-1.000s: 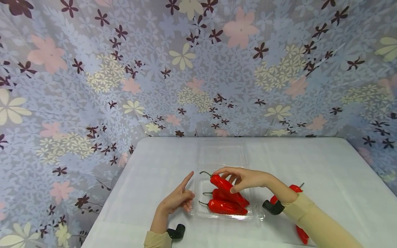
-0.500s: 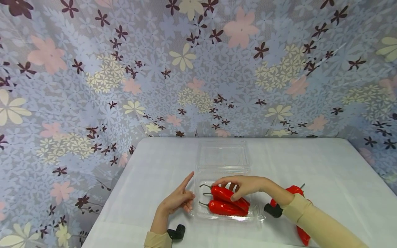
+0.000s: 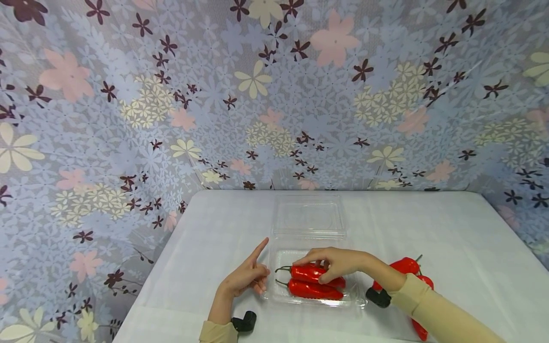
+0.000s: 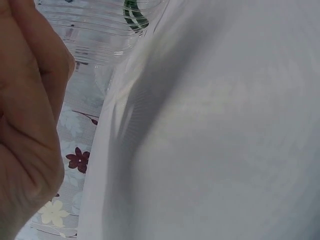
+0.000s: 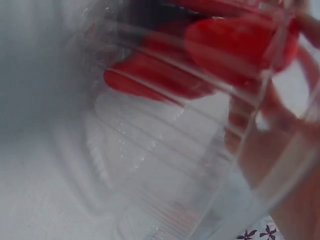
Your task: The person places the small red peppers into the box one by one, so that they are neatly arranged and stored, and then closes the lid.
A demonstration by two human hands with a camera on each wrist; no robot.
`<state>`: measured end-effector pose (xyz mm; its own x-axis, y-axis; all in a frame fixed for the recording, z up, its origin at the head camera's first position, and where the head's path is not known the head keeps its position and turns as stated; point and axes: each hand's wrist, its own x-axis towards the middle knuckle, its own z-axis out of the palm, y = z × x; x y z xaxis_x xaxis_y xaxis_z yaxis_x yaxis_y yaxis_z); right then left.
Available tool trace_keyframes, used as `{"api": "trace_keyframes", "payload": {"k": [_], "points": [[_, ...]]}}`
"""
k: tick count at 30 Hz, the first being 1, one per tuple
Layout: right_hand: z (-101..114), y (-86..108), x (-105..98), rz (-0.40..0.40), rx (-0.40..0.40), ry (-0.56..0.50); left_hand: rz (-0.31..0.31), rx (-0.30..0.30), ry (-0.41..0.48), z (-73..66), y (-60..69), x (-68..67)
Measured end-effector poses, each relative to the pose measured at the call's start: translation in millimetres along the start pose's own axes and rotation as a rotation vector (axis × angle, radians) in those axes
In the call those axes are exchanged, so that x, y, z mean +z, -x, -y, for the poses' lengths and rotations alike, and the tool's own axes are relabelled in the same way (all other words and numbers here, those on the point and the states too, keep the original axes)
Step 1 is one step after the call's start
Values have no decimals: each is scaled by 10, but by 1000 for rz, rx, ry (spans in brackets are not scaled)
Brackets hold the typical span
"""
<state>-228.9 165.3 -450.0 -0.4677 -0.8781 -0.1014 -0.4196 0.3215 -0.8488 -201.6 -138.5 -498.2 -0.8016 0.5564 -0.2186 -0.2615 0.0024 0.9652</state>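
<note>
In the head view, a clear plastic container point(image 3: 309, 301) holds long red peppers, their green stems to the left. My right hand point(image 3: 340, 262) grips the rear visible pepper point(image 3: 305, 273) from above, beside the front pepper point(image 3: 315, 290). My left hand point(image 3: 244, 276) is at the container's left edge, index finger straight and the other fingers bent. The left wrist view shows the left hand point(image 4: 30, 120) close to the ribbed clear plastic point(image 4: 100, 25). Through blurred plastic in the right wrist view appear red peppers point(image 5: 235, 47) and part of the right hand point(image 5: 260, 145).
The container's clear lid point(image 3: 309, 216) lies folded back behind it on the white table point(image 3: 227, 219). More red peppers point(image 3: 405, 265) lie to the right, partly under the right forearm. A patterned floral cloth point(image 3: 257, 109) hangs behind and at the sides.
My right hand has lowered its pepper into the container and toward the front, and the pepper has turned from slanting to nearly level. The left hand has stayed in place.
</note>
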Motion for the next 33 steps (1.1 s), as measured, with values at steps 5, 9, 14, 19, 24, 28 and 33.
{"api": "trace_keyframes", "payload": {"k": [5,9,14,19,24,28,33], "points": [[20,-2,-8,-14,-11,41,-4,-1,-8,-10,2,5],[51,7,-32,-29,-6,51,-6,-1,-12,-18,4,6],[95,22,-82,-29,-7,34,-8,2,-14,-23,1,5],[192,56,-169,-52,-35,24,-6,-3,-15,-21,5,10],[336,129,-309,-128,-88,-19,0,-6,-5,-17,4,11],[469,234,-453,-177,-136,-56,7,-1,1,-18,2,8],[596,434,-642,-252,-209,-66,2,-3,-5,-32,9,5]]}}
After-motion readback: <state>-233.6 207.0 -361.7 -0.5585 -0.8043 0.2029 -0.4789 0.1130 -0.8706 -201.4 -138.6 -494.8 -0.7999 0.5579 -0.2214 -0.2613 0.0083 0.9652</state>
